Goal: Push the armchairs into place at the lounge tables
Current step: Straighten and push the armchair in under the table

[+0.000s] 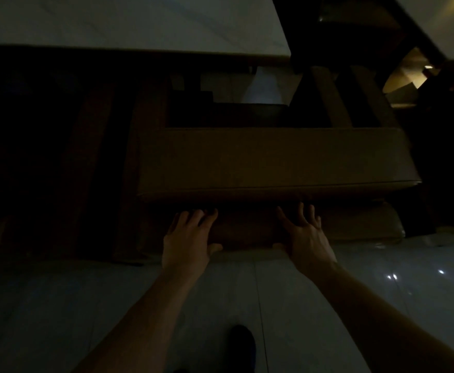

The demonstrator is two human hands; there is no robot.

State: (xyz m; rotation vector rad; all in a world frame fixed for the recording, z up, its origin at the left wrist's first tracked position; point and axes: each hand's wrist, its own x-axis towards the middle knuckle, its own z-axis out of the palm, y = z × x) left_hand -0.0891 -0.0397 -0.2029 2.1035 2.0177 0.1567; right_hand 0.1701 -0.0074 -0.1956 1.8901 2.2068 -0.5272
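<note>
Floor: a pale, glossy tiled floor [314, 305] is seen beneath the arms, with small light reflections at the right; a dark shoe [243, 343] is planted on it near the bottom edge.
Tabletop: a large pale rectangular tabletop [129, 22] is seen across the upper left, with deep shadow under its near edge; a second pale surface is glimpsed at the upper right corner, too dark to be identified.
Task's thing: a brown, boxy upholstered armchair [274, 160] is viewed from behind and above, its broad padded backrest top lying just beyond the hands, its front directed toward the tabletop. The seat is judged to lie partly under the tabletop's edge, though this cannot be confirmed in the dim light.
Neighbouring piece: a second dark brown upholstered shape [96, 170] is made out just beside the armchair on the left; its outline is lost in shadow.
Left hand [188, 238]: its grip is spread flat, the fingers straight and laid against the rear panel below the backrest, nothing being clasped.
Right hand [305, 235]: it is likewise spread, fingers up against the same panel, thumb low, nothing enclosed.
Step in hand: the armchair is judged to be mid-push toward the tabletop.
Next move: an even forward press from both palms is called for, so that the armchair is kept square and stopped short of striking the tabletop edge.
</note>
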